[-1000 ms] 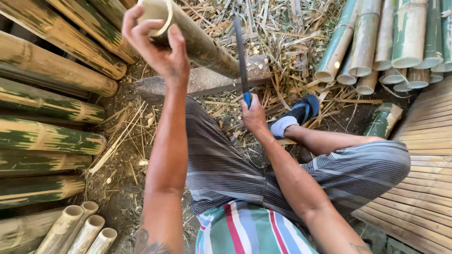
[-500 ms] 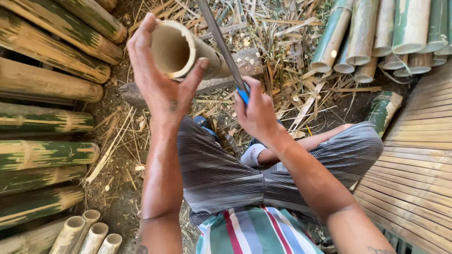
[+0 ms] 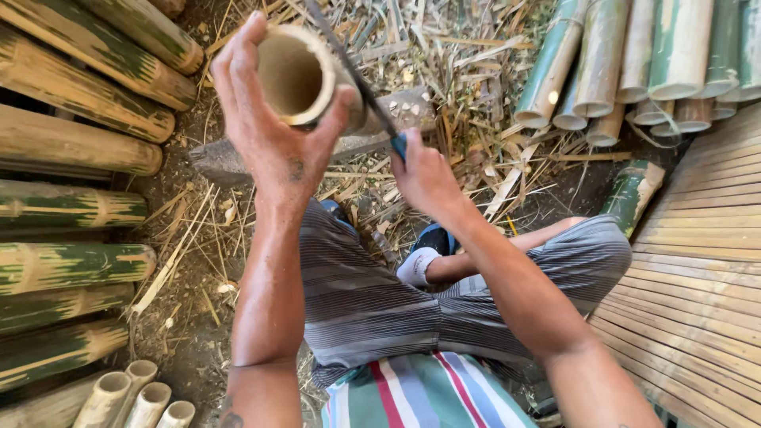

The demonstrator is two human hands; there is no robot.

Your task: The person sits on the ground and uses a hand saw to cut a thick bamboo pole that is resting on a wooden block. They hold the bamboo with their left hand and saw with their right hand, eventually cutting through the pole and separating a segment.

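My left hand grips the open end of a hollow bamboo tube, lifted in front of me so its round mouth faces the camera. My right hand is shut on the blue handle of a long dark blade. The blade slants up and to the left, lying against the right side of the tube's rim. The tube's far end rests toward a grey wooden block on the ground. I sit with legs folded in striped shorts.
Thick green-and-yellow bamboo poles lie stacked on the left. Cut bamboo tubes lean at the upper right, and short pale ones stand at the lower left. A slatted bamboo mat covers the right. Shavings litter the dirt.
My left hand has pulled the tube nearer and turned its open mouth toward me. My right hand swung the blade from upright to a slant against the tube's rim.
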